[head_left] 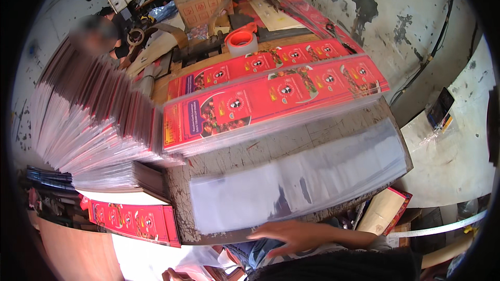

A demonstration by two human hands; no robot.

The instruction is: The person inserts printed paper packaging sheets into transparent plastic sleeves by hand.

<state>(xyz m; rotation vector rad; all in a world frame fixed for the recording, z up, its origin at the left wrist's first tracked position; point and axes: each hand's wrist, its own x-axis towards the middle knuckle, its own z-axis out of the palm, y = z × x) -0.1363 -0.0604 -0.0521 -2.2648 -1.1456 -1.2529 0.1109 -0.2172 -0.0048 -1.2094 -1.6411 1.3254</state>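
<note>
I see my right hand (291,235) at the near edge of the worn table (291,143), coming in from the lower right with the fingers stretched out flat and spread, palm down. The fingertips touch or lie just beside the near edge of a long clear plastic sleeve (307,179) that lies slantwise across the bare part of the table. The hand pinches nothing; it is open over the table's lip. The sleeve looks blurred, so I cannot tell whether it is one sheet or several.

My left hand (174,275) only peeks in at the very bottom of the picture, low and left of the right one. So little of it shows that I cannot tell whether its fingers are spread or closed, nor whether it holds anything.

Beyond the clear sleeve, further up the table, lies a pile of long red printed strips (271,96) in plastic, and a second row of them (260,62) behind it. A roll of tape with an orange core (241,40) stands behind those. To the left a tall fanned stack of sleeves (88,119) leans outward, and below it more red strips (133,222) lie lower down.
</note>
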